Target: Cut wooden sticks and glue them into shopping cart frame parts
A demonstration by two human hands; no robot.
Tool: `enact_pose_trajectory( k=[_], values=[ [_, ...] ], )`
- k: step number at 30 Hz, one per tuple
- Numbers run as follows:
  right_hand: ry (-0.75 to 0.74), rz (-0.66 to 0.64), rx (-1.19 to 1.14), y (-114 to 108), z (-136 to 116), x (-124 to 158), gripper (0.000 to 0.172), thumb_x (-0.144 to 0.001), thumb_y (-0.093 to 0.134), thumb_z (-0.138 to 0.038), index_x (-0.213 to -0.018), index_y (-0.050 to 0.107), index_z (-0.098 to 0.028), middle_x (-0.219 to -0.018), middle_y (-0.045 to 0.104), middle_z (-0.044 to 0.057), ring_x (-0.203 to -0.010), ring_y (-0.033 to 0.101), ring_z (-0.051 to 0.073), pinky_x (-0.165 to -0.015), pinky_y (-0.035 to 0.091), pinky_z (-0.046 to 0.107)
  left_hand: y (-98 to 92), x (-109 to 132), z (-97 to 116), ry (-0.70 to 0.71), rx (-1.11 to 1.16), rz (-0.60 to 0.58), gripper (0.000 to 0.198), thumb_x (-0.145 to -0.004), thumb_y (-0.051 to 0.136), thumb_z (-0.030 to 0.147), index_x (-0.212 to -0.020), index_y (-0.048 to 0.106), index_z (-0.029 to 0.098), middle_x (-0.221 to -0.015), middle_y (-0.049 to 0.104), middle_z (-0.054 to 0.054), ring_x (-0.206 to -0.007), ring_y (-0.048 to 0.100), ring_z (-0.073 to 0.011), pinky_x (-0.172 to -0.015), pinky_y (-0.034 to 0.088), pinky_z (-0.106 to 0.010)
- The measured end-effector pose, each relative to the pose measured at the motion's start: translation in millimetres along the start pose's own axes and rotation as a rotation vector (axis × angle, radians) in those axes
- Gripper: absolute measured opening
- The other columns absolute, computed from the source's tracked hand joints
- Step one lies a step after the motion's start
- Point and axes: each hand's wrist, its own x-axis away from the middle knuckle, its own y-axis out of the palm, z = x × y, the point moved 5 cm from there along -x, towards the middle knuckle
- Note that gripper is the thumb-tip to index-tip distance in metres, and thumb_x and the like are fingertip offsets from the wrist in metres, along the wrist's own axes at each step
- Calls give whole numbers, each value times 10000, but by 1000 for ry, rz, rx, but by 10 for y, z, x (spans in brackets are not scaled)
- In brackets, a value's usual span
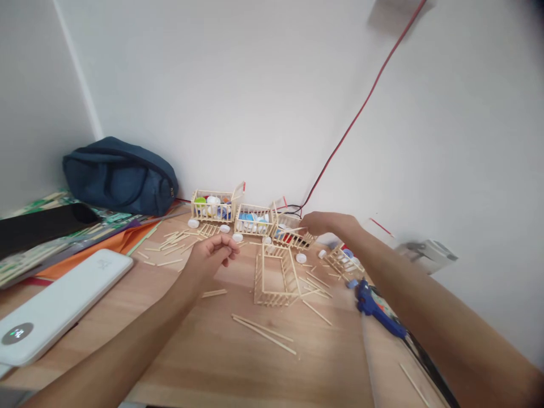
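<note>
Key relation: the loaded stick wagon (293, 243) sat at the far side of the tabletop (191, 351), near the wall, long axis roughly left-right, right end slanting a bit nearer. Right hand (319, 222) was clearly the closer one: it came in from the right, over the wagon's far right part, wrist bent, fingers pointing down and left. Contact or hover, couldn't tell; fingertips were too blurred to say whether they were pinching anything. Left hand (212, 253) was well off to the left and slightly nearer, fingers half curled, nothing visible in it, not touching the wagon. So hands were apart, with the empty stick frame (278, 297) sitting between the left hand and the right forearm, just near of the wagon, its own long axis looking near-far, i.e. roughly crosswise to it. Left of the loaded wagon, a second wagon (255, 233) stood close by its end; couldn't confirm a joint. From where I stood, the right hand's line in passed above the glue gun (378, 309) side and cleared the frame, whereas a straight line from the left hand would have skirted the frame's far left corner.
</note>
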Motion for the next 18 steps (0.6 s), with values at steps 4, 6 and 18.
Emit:
enact_pose_trajectory(
  k=[4,6,18],
  values=[
    [88,-82,58,74,-61,-93,208,-892,605,-340,-957,680,-157,-944,693,61,-870,649,185,-801,518,374,21,-1,-50,-29,0,-40,135,-617,616,288,-670,644,167,-635,615,-10,-598,530,-122,-527,409,-227],
    [134,-131,88,117,-76,-127,250,-909,587,-368,-1024,644,-153,-1022,667,59,-903,640,176,-822,526,389,29,4,-63,-31,-12,-50,138,-618,607,288,-668,639,163,-634,612,-7,-593,527,-117,-523,409,-223],
    [52,-56,177,-67,23,24,183,-761,613,-97,-874,732,-179,-886,710,89,-790,649,204,-713,462,317,55,24,-104,-66,-51,-58,165,-603,588,295,-674,627,151,-624,593,6,-584,528,-104,-518,407,-212]
  ],
)
